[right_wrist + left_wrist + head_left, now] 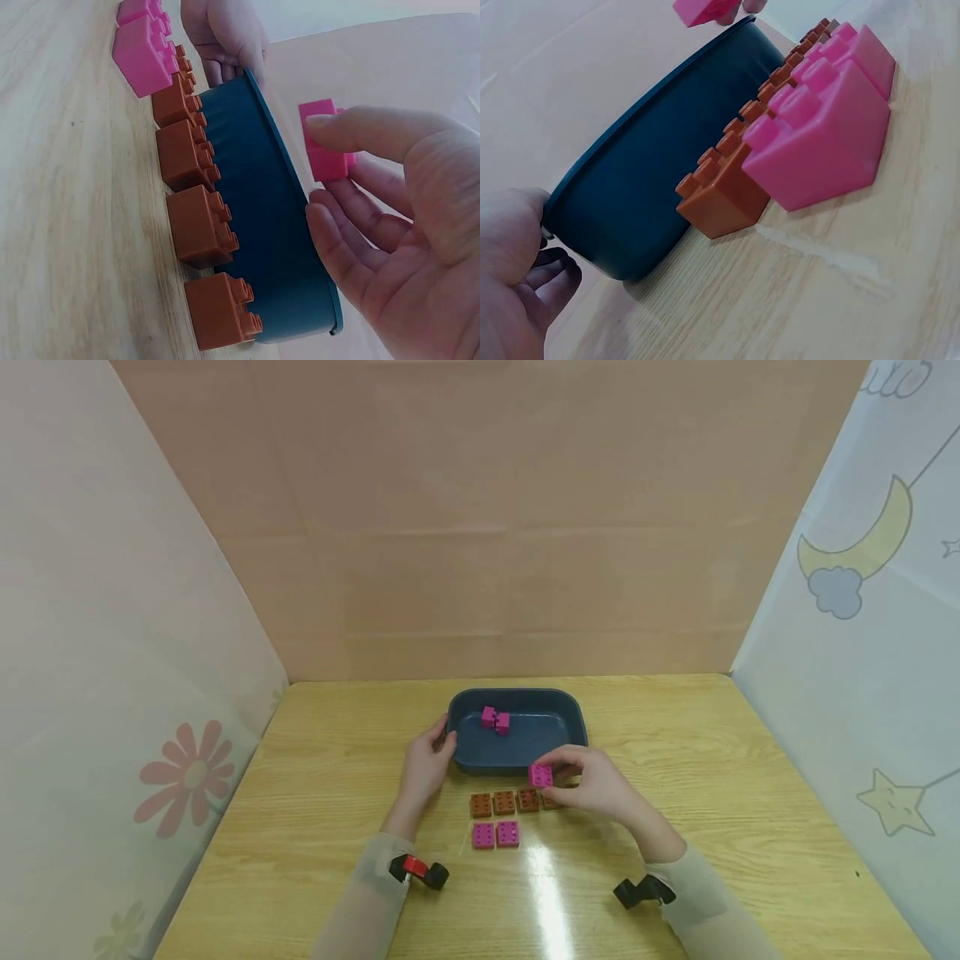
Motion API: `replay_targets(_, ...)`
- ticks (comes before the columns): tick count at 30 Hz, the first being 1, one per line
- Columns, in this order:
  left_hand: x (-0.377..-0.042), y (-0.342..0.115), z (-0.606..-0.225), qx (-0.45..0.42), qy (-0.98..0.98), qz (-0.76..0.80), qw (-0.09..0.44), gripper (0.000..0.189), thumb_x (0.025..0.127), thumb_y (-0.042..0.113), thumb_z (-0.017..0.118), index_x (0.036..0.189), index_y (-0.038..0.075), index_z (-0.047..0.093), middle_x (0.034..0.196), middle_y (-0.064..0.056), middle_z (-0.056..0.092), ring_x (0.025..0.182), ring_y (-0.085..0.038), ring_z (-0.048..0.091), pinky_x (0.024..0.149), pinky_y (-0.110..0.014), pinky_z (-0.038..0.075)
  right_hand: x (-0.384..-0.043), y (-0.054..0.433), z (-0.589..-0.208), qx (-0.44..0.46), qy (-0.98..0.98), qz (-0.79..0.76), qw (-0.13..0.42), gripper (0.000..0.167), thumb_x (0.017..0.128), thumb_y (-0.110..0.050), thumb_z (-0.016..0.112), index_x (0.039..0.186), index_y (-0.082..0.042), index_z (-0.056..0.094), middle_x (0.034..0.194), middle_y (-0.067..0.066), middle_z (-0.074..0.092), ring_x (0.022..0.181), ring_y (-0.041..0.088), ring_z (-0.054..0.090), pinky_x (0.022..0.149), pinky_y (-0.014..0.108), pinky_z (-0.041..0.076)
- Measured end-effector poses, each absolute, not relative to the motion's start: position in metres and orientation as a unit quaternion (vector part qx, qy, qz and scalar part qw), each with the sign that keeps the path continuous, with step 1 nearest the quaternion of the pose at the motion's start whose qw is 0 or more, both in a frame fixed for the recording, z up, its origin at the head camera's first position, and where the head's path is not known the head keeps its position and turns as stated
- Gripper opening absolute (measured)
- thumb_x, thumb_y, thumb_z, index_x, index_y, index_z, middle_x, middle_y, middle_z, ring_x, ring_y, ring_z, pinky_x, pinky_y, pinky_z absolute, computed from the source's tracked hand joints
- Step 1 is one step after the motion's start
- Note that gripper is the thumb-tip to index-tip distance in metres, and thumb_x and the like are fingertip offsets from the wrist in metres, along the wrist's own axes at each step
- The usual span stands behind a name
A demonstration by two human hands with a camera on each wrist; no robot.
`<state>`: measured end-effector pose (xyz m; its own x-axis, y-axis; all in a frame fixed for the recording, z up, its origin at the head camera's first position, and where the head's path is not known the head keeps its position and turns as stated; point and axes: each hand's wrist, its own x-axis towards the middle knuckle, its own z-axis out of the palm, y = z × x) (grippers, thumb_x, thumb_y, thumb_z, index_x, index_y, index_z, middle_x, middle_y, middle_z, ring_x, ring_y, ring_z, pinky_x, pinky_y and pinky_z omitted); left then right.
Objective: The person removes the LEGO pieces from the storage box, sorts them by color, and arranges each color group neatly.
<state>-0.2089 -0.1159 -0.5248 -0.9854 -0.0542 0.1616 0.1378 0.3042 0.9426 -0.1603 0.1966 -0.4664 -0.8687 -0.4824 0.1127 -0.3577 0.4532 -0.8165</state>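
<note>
A dark blue plastic basin (525, 768) stands on the wooden table, with two pink building blocks (495, 721) inside it. At its left end my left hand (427, 764) holds the rim, thumb on top and fingers against the outer wall. My right hand (592, 781) pinches another pink building block (538, 776) between thumb and fingers, just over the basin's near rim. In the right wrist view this block (324, 142) is raised above the rim. A row of several brown building blocks (504, 802) lies along the basin's near side, partly covered by the right hand.
Two pink blocks (496, 835) sit side by side in front of the brown row, studs up. The wooden table (337, 735) ends at a brown paper-covered back wall (495, 527). Patterned white panels (862, 652) stand at both sides.
</note>
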Motion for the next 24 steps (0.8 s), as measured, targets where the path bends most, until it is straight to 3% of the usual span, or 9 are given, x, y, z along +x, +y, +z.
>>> replay_targets(24,-0.209,-0.115,-0.525,-0.027,-0.795,-0.600,0.083,0.047,0.107,0.011,0.066,0.150,-0.005,0.056,0.152,-0.022,0.057,0.139,-0.032,0.058,0.110,-0.034,0.053,-0.142,0.196,-0.480,-0.303,0.844,-0.422,0.134,0.039,0.082,-0.004,0.091,0.119,-0.010,0.079,0.110,-0.003,0.074,0.094,0.013,0.074,0.084,0.028,0.066)
